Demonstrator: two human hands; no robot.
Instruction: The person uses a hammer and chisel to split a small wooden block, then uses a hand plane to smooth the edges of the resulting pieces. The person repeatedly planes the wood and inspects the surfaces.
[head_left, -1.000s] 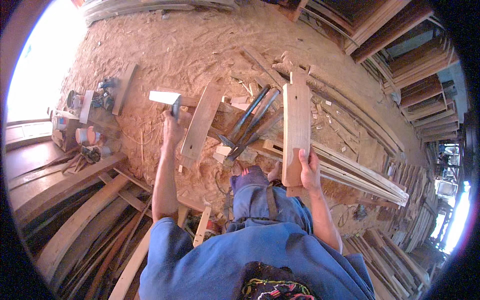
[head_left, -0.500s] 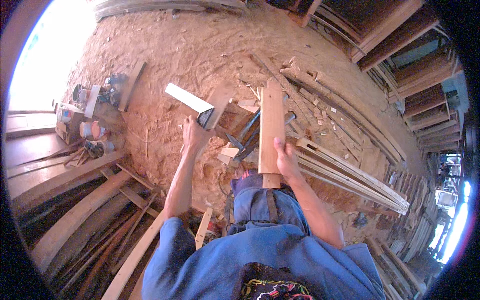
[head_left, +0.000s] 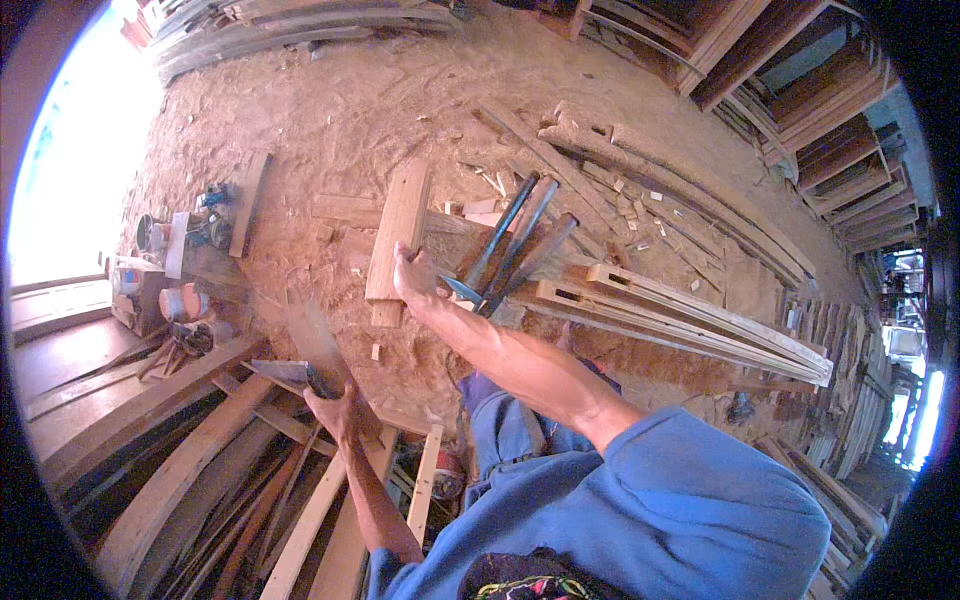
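Observation:
My left hand (head_left: 340,412) is closed around the corner of an L-shaped try square (head_left: 283,371), low at the left over the stacked timber. One arm of the square catches the light; the other is blurred. My right hand (head_left: 418,282) reaches across to the left and grips the lower end of a short, pale wooden board (head_left: 402,220). A narrower tenon stub projects from the board's near end. Just right of that hand, several long-handled tools (head_left: 508,235), one with a blue shaft, lean together; their lower ends are partly hidden.
Long mortised timbers (head_left: 700,325) extend to the right. Weathered beams (head_left: 680,190) and wood offcuts lie on the shaving-covered ground (head_left: 300,120). Curved planks (head_left: 190,470) are stacked at lower left, beside containers and a power tool (head_left: 209,225). Wooden frames (head_left: 830,110) stand at far right.
The board has moved left with my right hand, and my right forearm now crosses in front of me. My left hand has drawn the square down and left, turning it.

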